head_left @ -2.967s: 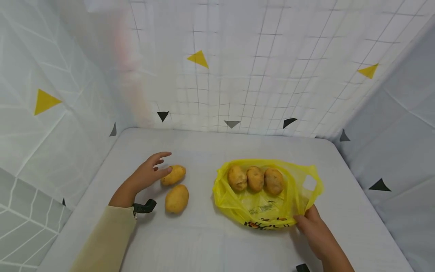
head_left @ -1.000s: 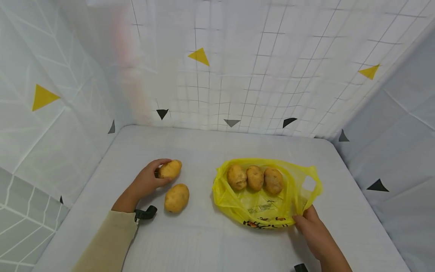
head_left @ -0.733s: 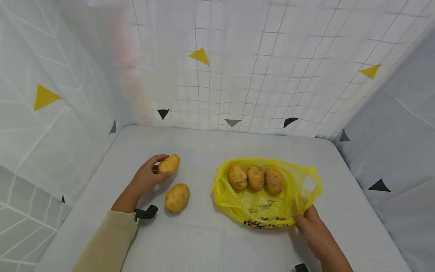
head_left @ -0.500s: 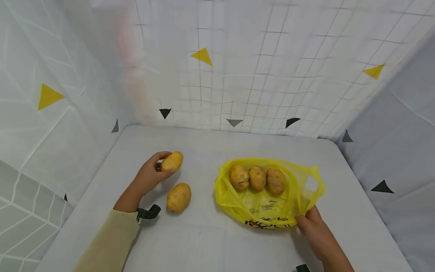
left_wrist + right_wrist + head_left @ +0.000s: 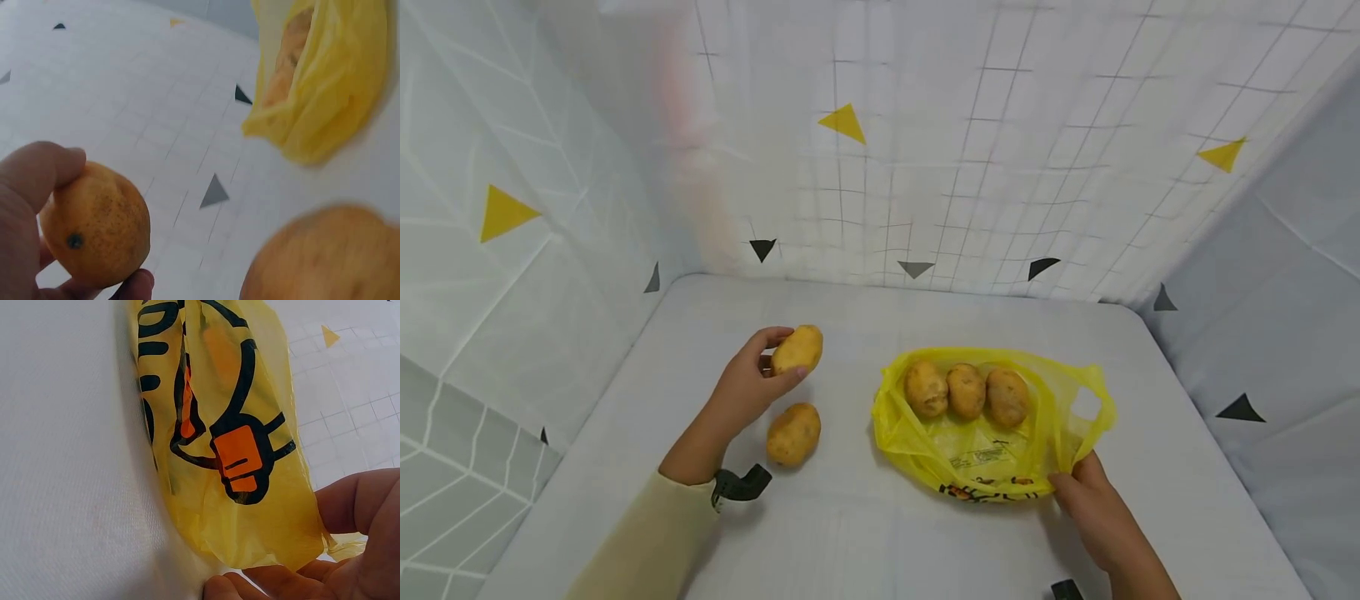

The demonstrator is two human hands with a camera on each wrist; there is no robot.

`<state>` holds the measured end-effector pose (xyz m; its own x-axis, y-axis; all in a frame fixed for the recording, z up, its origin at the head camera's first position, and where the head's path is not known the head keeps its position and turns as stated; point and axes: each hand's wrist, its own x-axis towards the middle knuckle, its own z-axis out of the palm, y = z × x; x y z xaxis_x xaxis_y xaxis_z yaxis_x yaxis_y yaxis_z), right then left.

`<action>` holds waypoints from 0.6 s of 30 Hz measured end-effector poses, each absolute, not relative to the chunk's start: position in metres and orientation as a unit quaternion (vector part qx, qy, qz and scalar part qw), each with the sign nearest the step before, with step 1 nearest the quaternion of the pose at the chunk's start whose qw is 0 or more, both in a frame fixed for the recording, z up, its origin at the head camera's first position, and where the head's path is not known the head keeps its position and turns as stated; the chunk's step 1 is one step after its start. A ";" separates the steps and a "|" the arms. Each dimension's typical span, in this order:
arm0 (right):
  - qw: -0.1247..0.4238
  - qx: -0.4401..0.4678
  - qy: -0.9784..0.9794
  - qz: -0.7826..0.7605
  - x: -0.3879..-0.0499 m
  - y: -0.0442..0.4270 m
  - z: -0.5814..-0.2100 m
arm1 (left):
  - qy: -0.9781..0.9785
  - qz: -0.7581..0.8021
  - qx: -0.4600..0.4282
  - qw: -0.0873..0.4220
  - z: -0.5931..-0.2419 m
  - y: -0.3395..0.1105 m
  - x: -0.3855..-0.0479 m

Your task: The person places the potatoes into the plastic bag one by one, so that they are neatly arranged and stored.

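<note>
My left hand [image 5: 748, 387] grips a potato [image 5: 798, 350] between thumb and fingers, raised off the table. In the left wrist view, the held potato [image 5: 100, 225] shows a dark spot on its end. A second potato [image 5: 793, 435] lies on the table just below that hand. Over on the right, a yellow plastic bag [image 5: 917, 462] lies open with three potatoes [image 5: 966, 392] inside. The right hand [image 5: 1097, 512] pinches the bag's near right edge. Up close in the right wrist view, the bag [image 5: 281, 506] has black and orange print, with thumb and fingers on its edge.
A white-covered table [image 5: 842, 542] carries everything. White sheeting with grid lines [image 5: 955, 167] rises behind it, and more sheets stand at both sides. Black wrist straps with cameras sit on the arms; the left one [image 5: 741, 483] is near the loose potato.
Three seconds ago the left hand was over the far potato with loose fingers; since then it has taken hold, lifted it and moved it rightward and away. The right hand and bag have stayed put.
</note>
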<state>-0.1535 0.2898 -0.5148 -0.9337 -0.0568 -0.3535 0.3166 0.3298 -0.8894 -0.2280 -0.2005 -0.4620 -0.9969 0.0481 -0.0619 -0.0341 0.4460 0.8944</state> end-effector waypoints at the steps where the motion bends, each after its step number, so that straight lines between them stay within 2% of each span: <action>1: 0.162 0.079 0.800 -0.572 -0.154 0.290 -0.515 | 0.847 0.529 0.005 0.040 -0.460 -0.195 -0.227; 12: 0.159 0.076 0.804 -0.567 -0.154 0.291 -0.516 | 0.835 0.545 0.026 0.070 -0.450 -0.132 -0.215; 18: 0.156 0.072 0.806 -0.566 -0.153 0.291 -0.515 | 0.820 0.560 0.087 0.075 -0.455 -0.102 -0.213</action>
<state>-0.1533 0.2908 -0.5154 -0.9409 -0.0603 -0.3333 0.2930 0.3491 -0.8901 -0.2130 -0.1018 -0.4548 -0.9736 0.2269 -0.0243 0.0598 0.3565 0.9324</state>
